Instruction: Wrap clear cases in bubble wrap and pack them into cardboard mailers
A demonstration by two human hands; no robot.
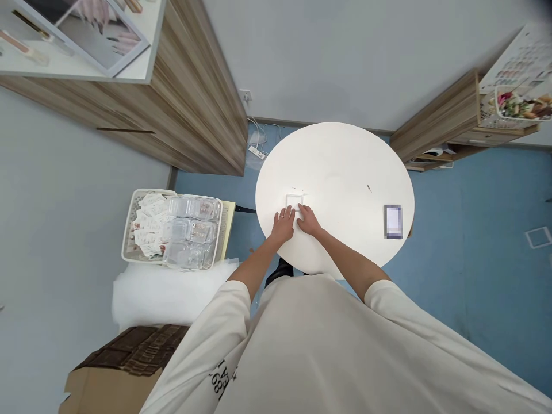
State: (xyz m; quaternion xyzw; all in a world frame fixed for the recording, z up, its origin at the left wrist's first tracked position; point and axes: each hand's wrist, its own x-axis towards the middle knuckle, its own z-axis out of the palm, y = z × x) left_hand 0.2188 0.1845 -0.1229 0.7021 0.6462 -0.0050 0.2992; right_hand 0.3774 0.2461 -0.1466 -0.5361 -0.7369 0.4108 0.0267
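Observation:
A small clear plastic case (294,200) lies on the round white table (345,167), near its left front edge. My left hand (283,223) rests just in front of the case with its fingers stretched toward it, touching its near edge. My right hand (307,219) lies next to the left hand, fingertips on the case's near right corner. Both hands press on the case rather than wrap round it.
A phone (393,221) lies on the table's right side. A white basket (172,229) with clear plastic boxes and small packets sits to the left on white foam (164,293). A cardboard box (121,368) stands below it. Wooden cabinets (185,103) and shelves (452,126) flank the table.

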